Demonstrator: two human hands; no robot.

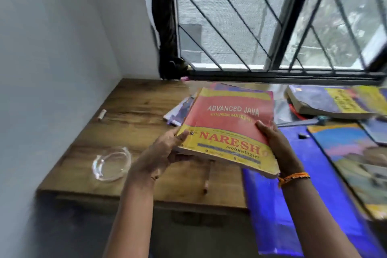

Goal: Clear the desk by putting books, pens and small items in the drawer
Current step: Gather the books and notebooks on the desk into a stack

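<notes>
The person held a red book [227, 123] above the desk [134, 111], one hand on each near corner. The left hand [165, 153] had its thumb pressed on the cover's near-left corner and its fingers curled beneath; the right hand [276, 144] clamped the near-right edge, thumb on top, fingers hidden under the book. More books [180, 111] seemed to ride beneath the red one, fanning out past the left fingers, though blur made it unclear whether they were held or lying on the desk.

No drawer showed, so it was probably below the near edge, under both wrists. The grip sat only on the near corners, so the far end hung unsupported; a tilt on the way down might let loose books slide off away from the fingers. A pen [207, 176] lay just under the left wrist and a clear loop [112, 163] to the left of that hand; a low swing could knock either off the desk. A thick book [326, 100] and blue sheet [293, 174] lay beyond the right hand
</notes>
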